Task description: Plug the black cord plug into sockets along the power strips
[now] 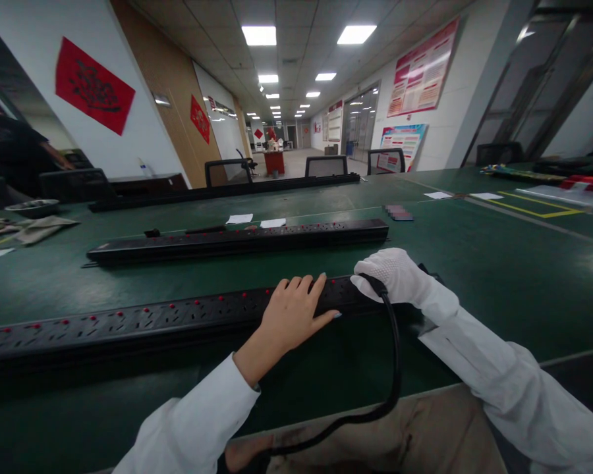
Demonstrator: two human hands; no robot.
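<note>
A long black power strip [158, 318], with a row of red dots along its top, lies across the table before me. My bare left hand [296, 306] rests flat on it, fingers stretched out and thumb apart. To its right, my white-gloved right hand [393, 273] is closed around a black plug [374, 284] at the strip's right part. From the plug a thick black cable [395, 355] hangs down over the table edge and across my lap. The glove hides the plug's front, so I cannot tell whether it sits in a socket.
A second black power strip [237, 240] lies farther back on the green table [499, 283], with a long black bar [227, 191] behind it. Paper slips [273, 223] and a small stack of cards [398, 212] lie between. A person [14, 148] stands at far left.
</note>
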